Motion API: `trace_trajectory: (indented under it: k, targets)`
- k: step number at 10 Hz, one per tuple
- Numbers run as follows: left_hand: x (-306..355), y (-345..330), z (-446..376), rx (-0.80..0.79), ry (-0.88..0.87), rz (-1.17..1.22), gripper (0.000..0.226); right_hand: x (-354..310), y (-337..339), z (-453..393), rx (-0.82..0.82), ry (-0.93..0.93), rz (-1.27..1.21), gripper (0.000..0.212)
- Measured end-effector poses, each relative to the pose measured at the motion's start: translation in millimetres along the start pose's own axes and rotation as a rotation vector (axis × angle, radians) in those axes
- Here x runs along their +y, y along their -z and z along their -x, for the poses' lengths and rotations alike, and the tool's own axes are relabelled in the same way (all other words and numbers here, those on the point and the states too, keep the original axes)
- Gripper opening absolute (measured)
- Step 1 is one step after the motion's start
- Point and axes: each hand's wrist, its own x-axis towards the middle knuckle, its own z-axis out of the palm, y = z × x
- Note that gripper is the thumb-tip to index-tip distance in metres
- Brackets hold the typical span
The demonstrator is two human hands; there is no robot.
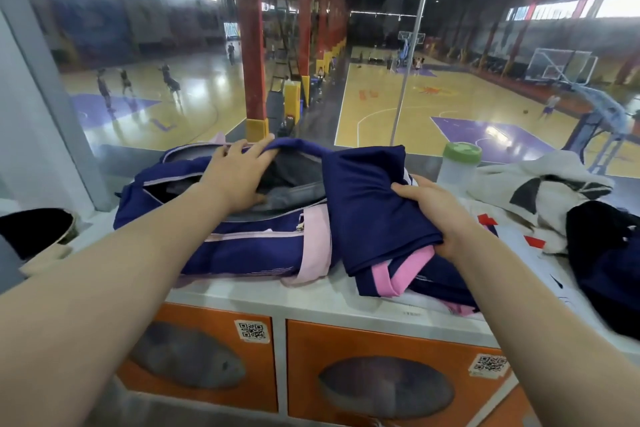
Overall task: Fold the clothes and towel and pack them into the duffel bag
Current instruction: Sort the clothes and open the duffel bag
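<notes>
A navy duffel bag [242, 246] with pale pink trim lies on the white counter top, its zip mouth open and a grey lining showing. My left hand [239, 173] reaches into that mouth, fingers hooked over the far rim and holding it open. My right hand [436, 215] grips a folded navy garment [370, 204] with pink trim, held at the bag's right end. More navy, pink and white fabric [433, 281] lies under it on the counter.
A green-lidded bottle [459, 163] stands behind the garment. A grey-white towel [540, 191] and dark clothes [606, 260] lie at the right. A black item [34, 229] sits at the left. Orange lockers [381, 357] are below the counter; glass fronts a basketball court.
</notes>
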Motion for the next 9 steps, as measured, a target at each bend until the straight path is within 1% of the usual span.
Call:
trace_trajectory:
  k: [1,2,3,4,5,6,7,8,9]
  targets:
    - [3.2,19.3,-3.4,0.094,-0.007,-0.061,0.088,-9.8,5.9,7.2,-0.028,-0.007,-0.006,0.024]
    - [2.8,34.5,-8.3,0.156,-0.027,-0.167,0.092,-19.6,2.6,15.4,-0.106,-0.022,-0.016,0.026]
    - [-0.8,43.7,-12.5,0.145,-0.079,-0.219,0.097,-23.0,-14.7,18.8,-0.164,-0.033,0.003,0.024]
    - [-3.7,35.2,-6.0,0.069,-0.182,-0.161,0.098,-16.7,-37.9,18.1,-0.137,-0.022,0.091,0.016]
    - [-4.7,12.9,8.6,-0.027,-0.242,-0.169,0.104,-2.2,-50.2,17.7,-0.103,-0.024,0.181,0.017]
    - [-11.3,-3.9,14.2,-0.012,-0.262,-0.185,0.092,9.7,-51.1,15.8,-0.074,-0.048,0.21,0.02]
    - [-13.8,0.0,13.0,0.017,-0.344,-0.179,0.075,16.4,-42.3,10.0,-0.036,-0.051,0.291,0.027]
    - [-20.7,17.5,3.2,0.036,-0.503,-0.299,0.047,19.7,-33.8,7.6,-0.061,-0.131,0.392,0.041]
    - [-26.9,39.3,-1.3,0.136,-0.527,-0.23,0.04,12.3,-36.5,10.0,-0.077,-0.154,0.518,0.043]
